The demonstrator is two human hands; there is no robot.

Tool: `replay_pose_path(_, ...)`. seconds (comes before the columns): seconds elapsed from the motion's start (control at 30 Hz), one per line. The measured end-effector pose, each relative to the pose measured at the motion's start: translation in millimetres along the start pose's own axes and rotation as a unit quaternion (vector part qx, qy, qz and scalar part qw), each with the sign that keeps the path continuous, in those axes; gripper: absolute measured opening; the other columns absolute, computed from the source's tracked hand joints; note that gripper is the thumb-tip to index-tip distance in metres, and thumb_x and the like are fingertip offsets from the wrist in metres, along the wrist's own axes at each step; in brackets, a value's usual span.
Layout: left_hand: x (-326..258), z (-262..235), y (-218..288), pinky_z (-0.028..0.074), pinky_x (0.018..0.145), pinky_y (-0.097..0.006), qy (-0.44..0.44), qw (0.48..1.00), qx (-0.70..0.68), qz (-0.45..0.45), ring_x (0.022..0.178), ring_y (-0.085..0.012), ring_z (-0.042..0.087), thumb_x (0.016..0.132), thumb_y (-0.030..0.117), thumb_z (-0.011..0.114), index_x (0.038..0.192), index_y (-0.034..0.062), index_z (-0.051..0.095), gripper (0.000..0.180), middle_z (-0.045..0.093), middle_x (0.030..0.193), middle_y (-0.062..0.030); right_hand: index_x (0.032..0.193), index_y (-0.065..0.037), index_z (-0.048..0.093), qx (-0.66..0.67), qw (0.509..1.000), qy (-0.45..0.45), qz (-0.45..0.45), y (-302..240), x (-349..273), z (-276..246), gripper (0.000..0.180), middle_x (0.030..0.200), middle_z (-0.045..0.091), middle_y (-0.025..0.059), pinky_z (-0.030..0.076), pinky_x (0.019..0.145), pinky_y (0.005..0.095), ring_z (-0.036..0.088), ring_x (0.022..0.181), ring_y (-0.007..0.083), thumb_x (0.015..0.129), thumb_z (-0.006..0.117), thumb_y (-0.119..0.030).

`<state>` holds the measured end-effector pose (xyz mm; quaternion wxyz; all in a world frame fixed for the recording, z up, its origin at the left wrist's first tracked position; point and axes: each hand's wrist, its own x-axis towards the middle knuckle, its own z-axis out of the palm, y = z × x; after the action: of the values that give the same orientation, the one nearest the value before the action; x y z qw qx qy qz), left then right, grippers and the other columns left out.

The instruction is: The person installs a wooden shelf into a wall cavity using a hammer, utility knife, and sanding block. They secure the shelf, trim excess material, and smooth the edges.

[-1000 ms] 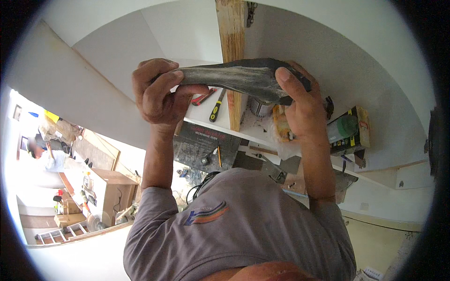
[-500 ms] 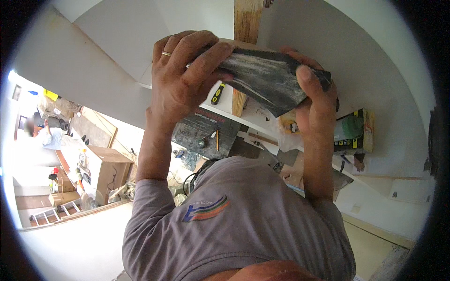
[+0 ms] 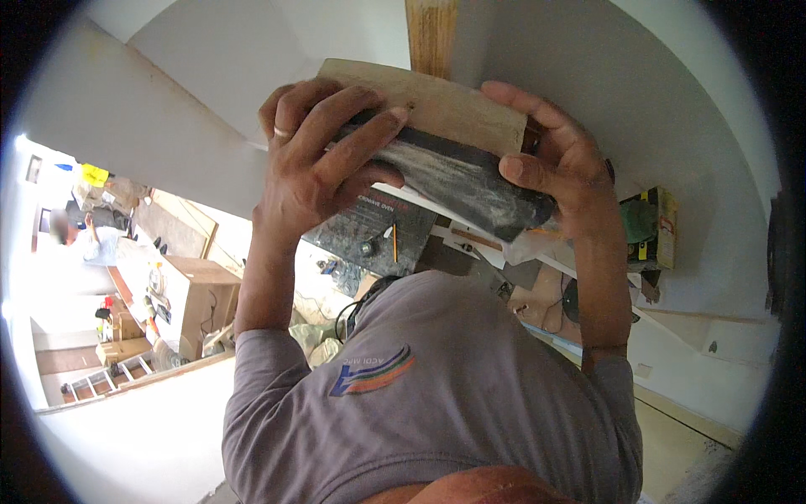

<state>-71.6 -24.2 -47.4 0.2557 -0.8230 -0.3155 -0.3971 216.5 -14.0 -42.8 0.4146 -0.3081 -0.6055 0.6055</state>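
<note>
Up in front of me, between both hands, is a wooden block (image 3: 453,102) with a pale, flat top face. Dark sandpaper (image 3: 453,176), streaked with whitish dust, lies along its near side and hangs down below. My left hand (image 3: 315,155), a ring on one finger, wraps the block's left part, fingers over the top and thumb beneath. At the other end, my right hand (image 3: 562,164) presses its thumb on the sandpaper's edge while its fingers reach behind the block. The block's far side is hidden.
Below my hands lies a dark box (image 3: 357,235) with a pencil (image 3: 395,244) on it. A green and yellow item (image 3: 646,231) stands at right beside the pale wall. A wooden cabinet (image 3: 197,294), a ladder (image 3: 109,378) and another person (image 3: 96,244) are at far left.
The block has tilted so its pale wooden face shows above the sandpaper. My right hand has shifted its grip, its fingers now more spread, and the right forearm has moved rightward.
</note>
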Motion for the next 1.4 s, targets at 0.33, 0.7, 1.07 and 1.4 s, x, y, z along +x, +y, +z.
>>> replay_pose_path(0.33, -45.5, 18.7, 22.0, 0.052, 0.084, -0.038, 0.231, 0.845, -0.173, -0.451, 0.100, -0.0258, 0.062, 0.090, 0.030, 0.077, 0.110, 0.0002, 0.057, 0.041, 0.060, 0.106, -0.0123, 0.135, -0.003, 0.058, -0.125, 0.951, 0.145, -0.244, 55.0, 1.4, 38.4, 0.056, 0.137, 0.058, 0.0135, 0.049, 0.103, 0.0369, 0.058, 0.123, 0.0237, 0.084, 0.080, -0.006)
replay_pose_path(0.7, -84.2, 48.4, 51.8, 0.058, 0.082, -0.032, 0.258, 0.530, -0.597, -0.544, 0.095, -0.0164, 0.069, 0.106, 0.023, 0.051, 0.132, -0.0024, 0.051, 0.036, 0.067, 0.115, -0.0117, 0.145, -0.006, 0.038, -0.243, 0.953, 0.026, -0.178, 100.0, 13.6, 69.4, 0.076, 0.135, 0.048, 0.0180, 0.045, 0.104, 0.0445, 0.054, 0.121, 0.0298, 0.084, 0.082, -0.016)
replay_pose_path(1.07, -108.3, 46.4, 70.4, 0.044, 0.110, -0.046, 0.281, 0.462, -0.658, -0.524, 0.129, -0.0286, 0.055, 0.101, 0.020, 0.061, 0.142, 0.0065, 0.041, 0.047, 0.054, 0.142, -0.0142, 0.115, -0.005, 0.065, -0.292, 0.909, 0.019, -0.296, 99.3, 57.9, 88.9, 0.036, 0.113, 0.063, 0.0187, 0.049, 0.087, 0.0472, 0.062, 0.101, 0.0378, 0.083, 0.077, -0.016)
replay_pose_path(1.4, -102.6, 79.6, 69.4, 0.043, 0.111, -0.047, 0.363, 0.373, -0.711, -0.473, 0.128, -0.0278, 0.055, 0.100, 0.021, 0.062, 0.140, 0.0051, 0.045, 0.046, 0.058, 0.136, -0.0107, 0.135, -0.003, 0.062, -0.451, 0.803, 0.048, -0.386, 106.8, 58.9, 99.2, 0.050, 0.124, 0.070, 0.0096, 0.053, 0.090, 0.0424, 0.066, 0.107, 0.0309, 0.086, 0.072, -0.004)
